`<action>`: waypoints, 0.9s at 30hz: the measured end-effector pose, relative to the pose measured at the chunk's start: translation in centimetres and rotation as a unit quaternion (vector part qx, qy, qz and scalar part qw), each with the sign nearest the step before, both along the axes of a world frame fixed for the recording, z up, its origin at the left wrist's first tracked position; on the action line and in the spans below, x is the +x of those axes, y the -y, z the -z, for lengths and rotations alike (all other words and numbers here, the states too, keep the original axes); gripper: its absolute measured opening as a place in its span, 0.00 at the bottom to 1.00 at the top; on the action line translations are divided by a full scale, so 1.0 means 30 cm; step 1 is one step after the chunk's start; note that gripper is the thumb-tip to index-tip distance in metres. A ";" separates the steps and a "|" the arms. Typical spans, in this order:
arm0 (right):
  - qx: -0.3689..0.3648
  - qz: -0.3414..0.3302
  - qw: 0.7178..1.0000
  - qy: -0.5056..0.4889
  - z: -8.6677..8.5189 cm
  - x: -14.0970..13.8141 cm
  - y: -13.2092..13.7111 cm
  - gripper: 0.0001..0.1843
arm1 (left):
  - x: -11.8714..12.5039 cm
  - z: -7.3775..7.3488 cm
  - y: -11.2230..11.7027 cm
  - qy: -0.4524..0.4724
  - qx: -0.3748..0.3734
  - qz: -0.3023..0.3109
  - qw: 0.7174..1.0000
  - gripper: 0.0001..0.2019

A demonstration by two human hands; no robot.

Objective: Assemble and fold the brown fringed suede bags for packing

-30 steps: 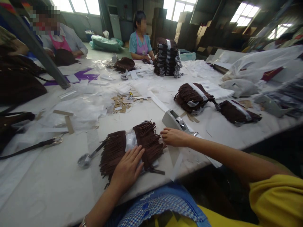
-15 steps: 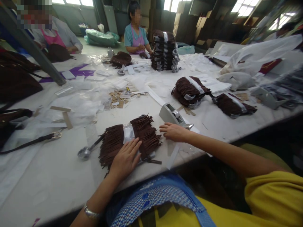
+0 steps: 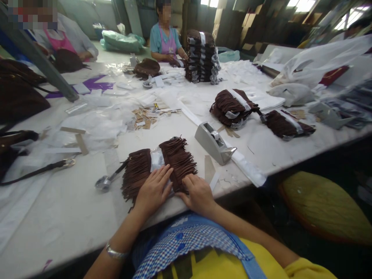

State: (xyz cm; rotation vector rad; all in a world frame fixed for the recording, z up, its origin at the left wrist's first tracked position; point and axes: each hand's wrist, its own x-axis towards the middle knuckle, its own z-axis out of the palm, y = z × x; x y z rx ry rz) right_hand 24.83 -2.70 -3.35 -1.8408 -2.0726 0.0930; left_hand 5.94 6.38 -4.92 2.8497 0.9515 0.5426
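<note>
A brown fringed bag (image 3: 136,166) lies flat near the table's front edge, with a pale band across its middle. From its left side a short strap runs to a wrapped metal end (image 3: 103,184). My left hand (image 3: 154,192) rests flat over the band's lower part, fingers stretched out and holding nothing. At the bag's lower right corner, my right hand (image 3: 200,193) has its fingers bent onto the fringe, thumb by the bottom edge. What lies under both palms is hidden. A grey tape dispenser (image 3: 213,143) stands just beyond my right hand.
Banded brown bags (image 3: 232,106) lie at right, and a tall stack (image 3: 201,58) stands farther back. Paper tags (image 3: 147,118) and clear plastic are scattered across the middle. A metal post (image 3: 43,54) rises at left. Two people sit across the table; a stool (image 3: 322,205) is at right.
My right hand has moved from beside the tape dispenser down and left onto the bag's lower right corner. My left hand stays on the band.
</note>
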 end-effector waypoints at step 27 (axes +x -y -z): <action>0.074 -0.192 0.977 -0.061 -0.022 0.019 -0.144 0.24 | -0.018 -0.034 0.057 0.046 -0.019 -0.051 0.997 0.25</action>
